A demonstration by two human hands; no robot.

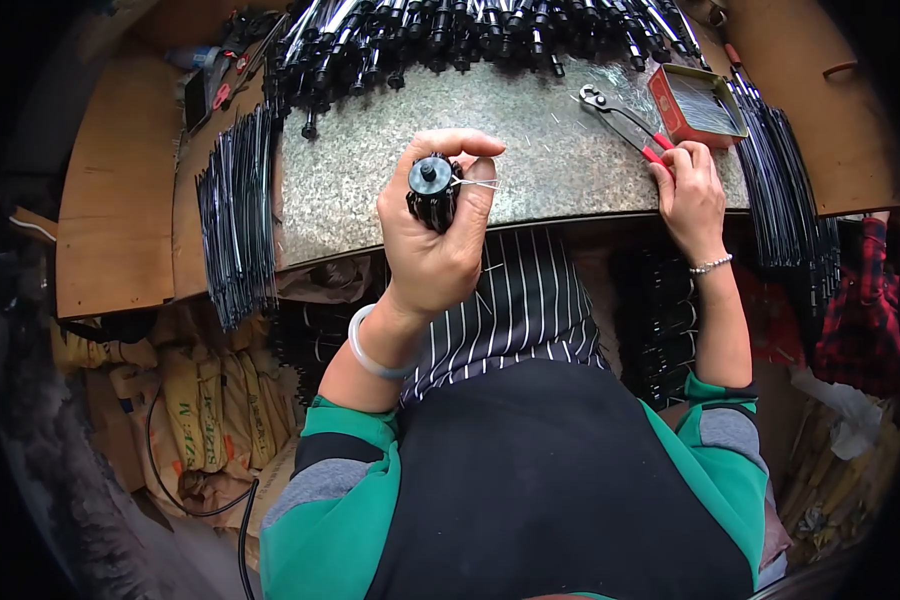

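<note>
My left hand (435, 220) is closed around a black umbrella frame (432, 205), held upright over the table's front edge. Its grey round end, with a black knob in the middle, faces up. Thin pale wire ends (478, 183) stick out from it beside my thumb. On the right, my right hand (692, 195) grips the red handles of a pair of pliers (625, 127), whose metal jaws point away to the far left, at the tabletop. An open red tin (680, 108) with thin wires in it stands just beyond my right hand.
Across the back of the speckled tabletop (370, 170) lies a pile of silvery shafts with black fittings (440, 35). Bundles of thin black ribs hang over the edge at the left (238, 215) and right (785, 190). Brown sacks (210, 405) stand below on the left.
</note>
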